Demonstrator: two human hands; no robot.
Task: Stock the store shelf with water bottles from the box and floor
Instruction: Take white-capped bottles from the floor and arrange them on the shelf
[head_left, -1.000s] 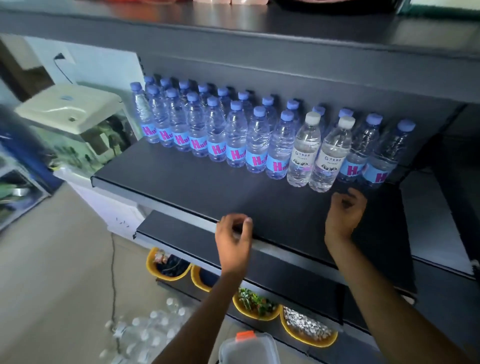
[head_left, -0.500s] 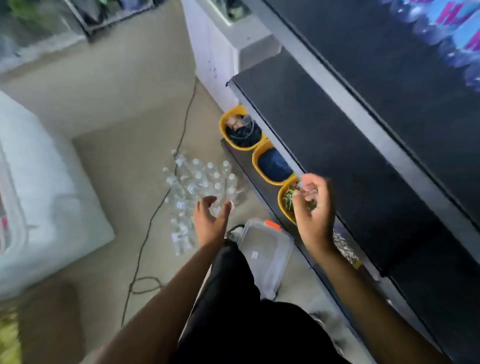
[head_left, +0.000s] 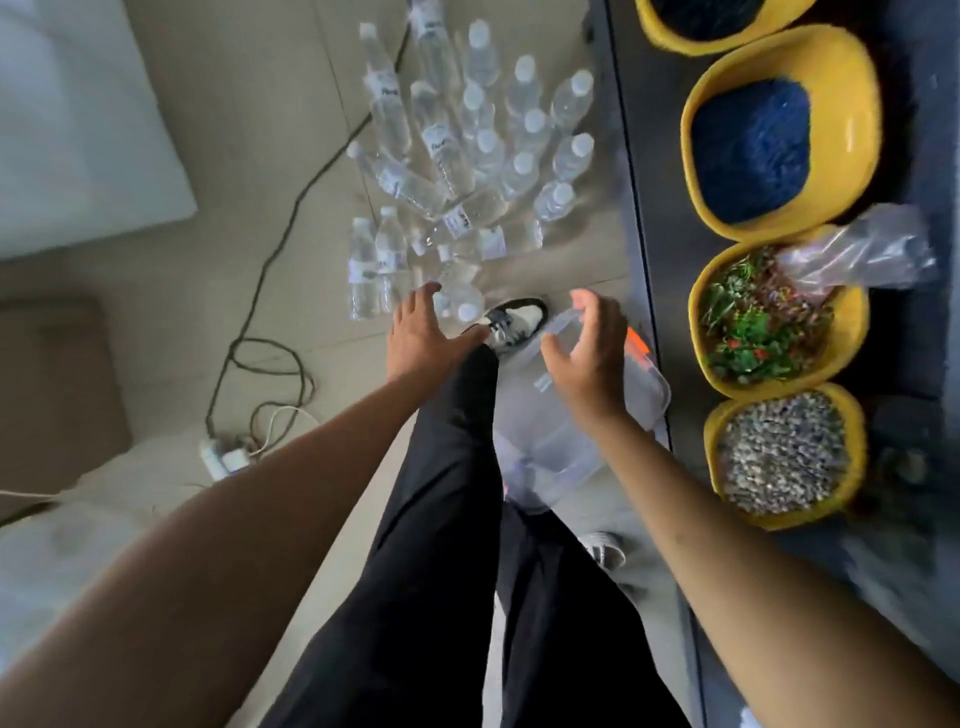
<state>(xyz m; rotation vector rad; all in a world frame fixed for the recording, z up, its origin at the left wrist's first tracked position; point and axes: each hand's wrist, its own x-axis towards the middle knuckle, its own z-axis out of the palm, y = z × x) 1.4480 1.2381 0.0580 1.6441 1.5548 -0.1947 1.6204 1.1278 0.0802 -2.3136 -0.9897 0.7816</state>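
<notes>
On the floor, just off the front edge of the low shelf (head_left: 654, 156), sits a cluster of clear bottles (head_left: 436, 150) w/ white caps. Some are upright, others lie on their sides. Each has a white label w/ dark print, too blurred to read, so no brand can be made out.

L hand (head_left: 421, 338) is open, fingers spread, palm down over the nearest bottles. It holds nothing; can't tell if the fingertips touch one. R hand (head_left: 587, 353) is also open, fingers loosely curved, empty, above a clear box (head_left: 550, 452) w/ an orange clip (head_left: 636, 340). A shoe (head_left: 519, 317) is between the hands, next to the nearest bottle.

Along the shelf's front edge are yellow bowls (head_left: 690, 156) w/ blue, green and grey contents. A cable (head_left: 270, 249) runs across the floor at left.
</notes>
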